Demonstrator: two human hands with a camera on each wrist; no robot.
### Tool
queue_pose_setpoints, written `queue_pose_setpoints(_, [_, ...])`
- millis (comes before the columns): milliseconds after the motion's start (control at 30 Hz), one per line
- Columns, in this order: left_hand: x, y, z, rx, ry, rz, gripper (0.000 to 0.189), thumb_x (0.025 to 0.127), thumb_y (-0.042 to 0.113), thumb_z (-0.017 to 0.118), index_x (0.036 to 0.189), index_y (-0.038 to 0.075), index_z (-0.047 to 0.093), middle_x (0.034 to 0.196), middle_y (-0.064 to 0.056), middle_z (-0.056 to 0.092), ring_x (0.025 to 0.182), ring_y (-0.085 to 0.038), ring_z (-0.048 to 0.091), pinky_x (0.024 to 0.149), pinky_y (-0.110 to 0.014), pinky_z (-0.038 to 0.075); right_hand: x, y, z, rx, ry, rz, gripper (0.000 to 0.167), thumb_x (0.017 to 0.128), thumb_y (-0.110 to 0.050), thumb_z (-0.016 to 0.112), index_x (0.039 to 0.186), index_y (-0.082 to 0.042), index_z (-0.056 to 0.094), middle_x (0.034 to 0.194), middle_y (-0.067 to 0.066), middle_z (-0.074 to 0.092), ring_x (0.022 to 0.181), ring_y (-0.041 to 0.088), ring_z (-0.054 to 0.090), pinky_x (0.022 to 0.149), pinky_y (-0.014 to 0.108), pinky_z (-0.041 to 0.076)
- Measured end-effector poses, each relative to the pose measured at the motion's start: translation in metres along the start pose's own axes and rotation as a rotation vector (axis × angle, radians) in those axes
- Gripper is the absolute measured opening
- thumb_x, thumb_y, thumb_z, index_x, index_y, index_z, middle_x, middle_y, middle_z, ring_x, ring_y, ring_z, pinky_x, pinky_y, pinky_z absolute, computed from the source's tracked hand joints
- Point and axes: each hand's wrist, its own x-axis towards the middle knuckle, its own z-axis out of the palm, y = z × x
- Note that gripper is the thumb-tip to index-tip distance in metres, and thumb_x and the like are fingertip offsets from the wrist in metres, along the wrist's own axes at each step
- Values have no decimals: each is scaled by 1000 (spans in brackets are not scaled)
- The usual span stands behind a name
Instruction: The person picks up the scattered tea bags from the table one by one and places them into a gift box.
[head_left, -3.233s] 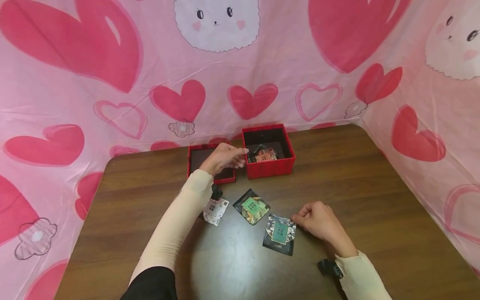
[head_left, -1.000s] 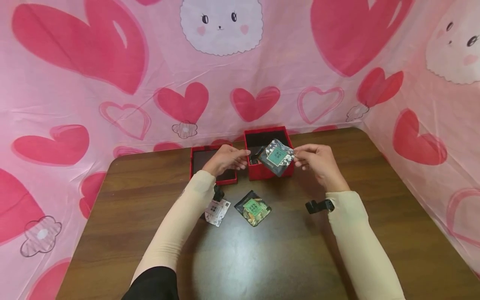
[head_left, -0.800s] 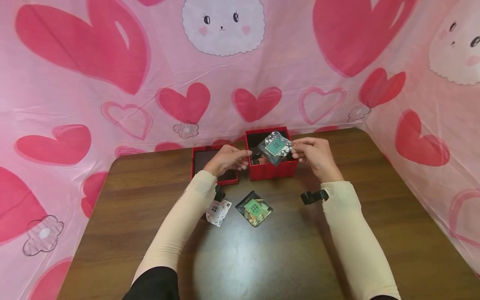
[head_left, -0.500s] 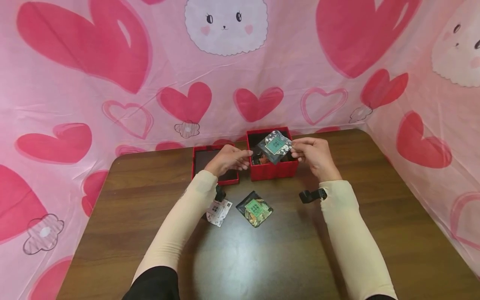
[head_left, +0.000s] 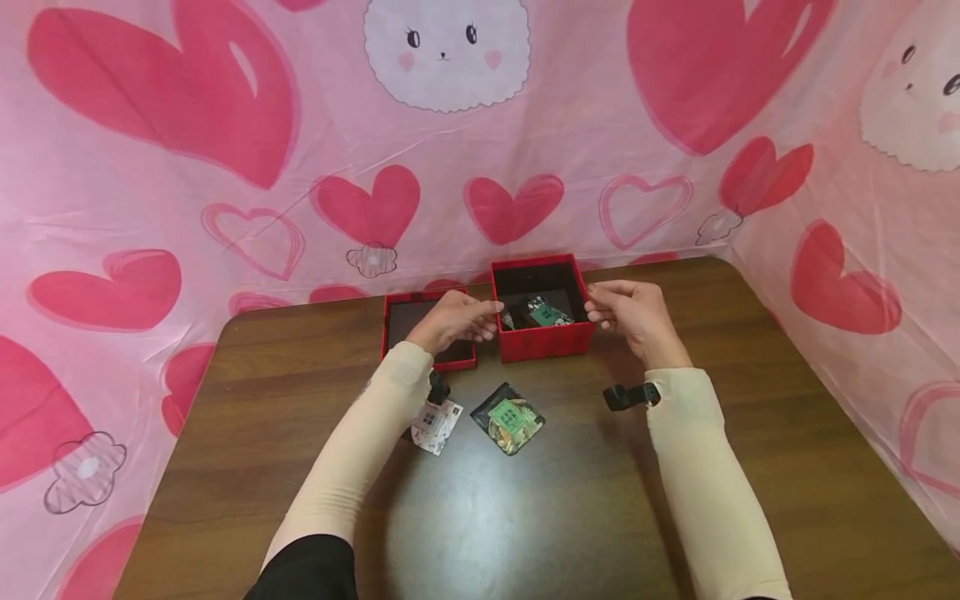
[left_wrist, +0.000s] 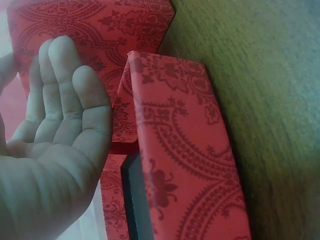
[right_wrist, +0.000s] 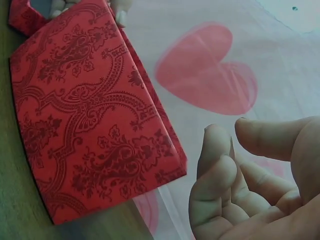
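A red patterned box [head_left: 546, 342] with a dark inside stands at the back of the table. My left hand [head_left: 457, 321] pinches its left rim; in the left wrist view the fingers [left_wrist: 64, 60] lie against its side. In the box lies a dark sachet with a teal label [head_left: 547, 312], with other sachets partly hidden beside it. My right hand [head_left: 630, 312] is just off the right rim, holding nothing, with a gap between thumb and forefinger in the right wrist view. On the table lie a green-labelled sachet [head_left: 510, 419] and a white sachet [head_left: 437, 425], partly covered by my left wrist.
The shallow red lid [head_left: 397, 321] sits left of the box, partly behind my left hand. A pink heart-printed cloth [head_left: 300, 133] hangs along the back edge of the brown wooden table [head_left: 525, 517].
My right hand has picked up the teal-labelled sachet from the table, carried it over the box and let it drop inside. My left hand has stayed at the box's left rim.
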Motion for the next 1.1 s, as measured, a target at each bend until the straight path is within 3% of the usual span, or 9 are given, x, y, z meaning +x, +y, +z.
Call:
queue_pose_setpoints(167, [-1, 0, 1, 7, -3, 2, 28, 92, 25, 76, 87, -2, 76, 76, -14, 71, 63, -19, 69, 76, -41, 59, -17, 11, -4, -61, -3, -38, 36, 96, -14, 70, 121, 11, 62, 74, 3, 72, 59, 9, 67, 54, 20, 53])
queue_pose_setpoints(500, [0, 1, 1, 3, 1, 16, 27, 93, 25, 75, 87, -2, 76, 76, -14, 71, 63, -19, 69, 87, -51, 55, -56, 38, 7, -212, -115, -36, 30, 96, -14, 70, 112, 12, 68, 80, 8, 73, 63, 15, 68, 62, 31, 58])
queue_pose_setpoints(867, [-2, -3, 3, 8, 0, 14, 26, 93, 24, 75, 85, -1, 76, 76, -13, 71, 63, -19, 69, 88, -52, 55, -67, 67, 10, -283, -202, 30, 31, 96, -12, 69, 113, 13, 68, 82, 13, 73, 64, 19, 68, 56, 27, 54])
queue_pose_setpoints(1100, [-3, -2, 4, 23, 15, 21, 27, 92, 25, 75, 87, -2, 75, 77, -14, 71, 65, -20, 69, 85, -49, 56, -68, 79, 14, -319, -204, 51, 26, 95, -12, 71, 109, 10, 71, 79, 13, 72, 62, 19, 67, 55, 27, 53])
